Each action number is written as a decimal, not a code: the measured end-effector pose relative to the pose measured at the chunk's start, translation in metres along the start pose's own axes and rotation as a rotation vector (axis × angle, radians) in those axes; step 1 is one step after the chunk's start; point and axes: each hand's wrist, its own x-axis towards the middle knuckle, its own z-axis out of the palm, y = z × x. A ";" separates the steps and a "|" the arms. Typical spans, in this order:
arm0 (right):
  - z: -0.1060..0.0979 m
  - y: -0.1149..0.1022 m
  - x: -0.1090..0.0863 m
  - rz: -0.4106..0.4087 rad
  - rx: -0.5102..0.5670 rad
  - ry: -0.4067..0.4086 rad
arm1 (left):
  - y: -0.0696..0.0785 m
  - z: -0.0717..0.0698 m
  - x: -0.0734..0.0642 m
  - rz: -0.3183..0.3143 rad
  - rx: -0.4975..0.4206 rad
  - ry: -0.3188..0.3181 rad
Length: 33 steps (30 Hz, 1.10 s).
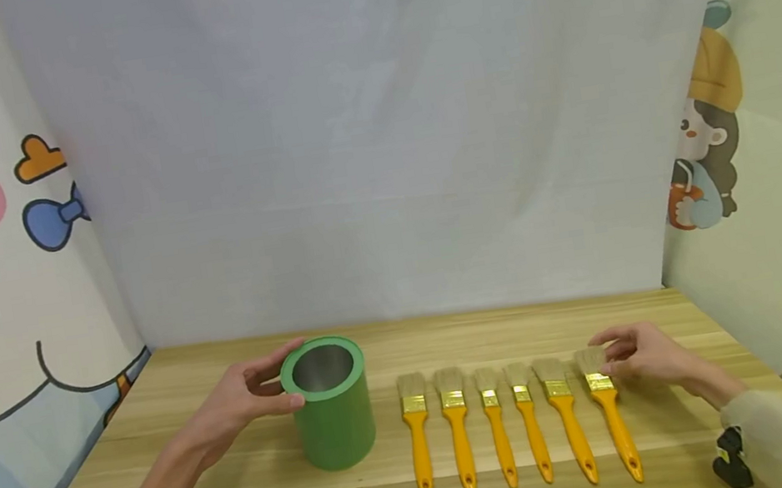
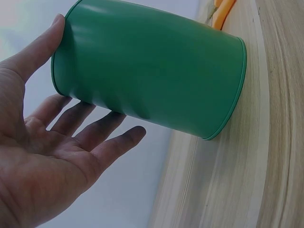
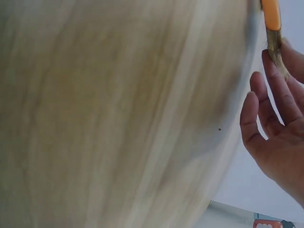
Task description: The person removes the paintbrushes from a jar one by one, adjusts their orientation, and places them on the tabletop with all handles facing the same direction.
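A green metal can (image 1: 339,433) stands upright on the table, its open top showing a grey inside. My left hand (image 1: 243,397) holds it near the rim, the thumb on one side and the fingers on the other; the left wrist view shows the thumb touching the rim of the can (image 2: 147,61). At the right end of a row of paintbrushes lies one (image 1: 618,429) with an orange handle and pale bristles. My right hand (image 1: 646,353) pinches its bristle end between thumb and fingers. In the right wrist view only part of that paintbrush (image 3: 271,16) shows.
Several more orange-handled paintbrushes, among them a wide one (image 1: 418,442) nearest the can, lie side by side with bristles away from me. The wooden table (image 1: 495,334) ends at a pale cloth (image 1: 377,153) behind. Printed cloths hang at both sides.
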 end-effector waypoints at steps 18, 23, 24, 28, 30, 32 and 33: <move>0.007 0.004 0.005 -0.012 -0.015 -0.010 | 0.002 0.000 0.001 0.008 -0.003 -0.015; 0.006 0.003 0.005 -0.026 -0.046 -0.004 | 0.002 0.001 0.001 0.002 -0.004 -0.011; 0.006 0.004 0.005 -0.028 -0.055 -0.002 | 0.001 0.002 0.001 -0.001 -0.002 -0.009; 0.007 0.005 0.005 -0.036 -0.079 0.007 | 0.000 0.002 -0.001 -0.009 0.001 -0.002; 0.008 0.006 0.006 -0.042 -0.085 0.008 | 0.000 0.002 -0.001 -0.010 0.002 -0.002; 0.008 0.007 0.006 -0.052 -0.086 0.004 | -0.001 0.001 -0.001 -0.007 0.005 -0.004; 0.008 0.007 0.006 -0.055 -0.084 0.001 | -0.002 0.001 -0.001 -0.004 0.006 -0.007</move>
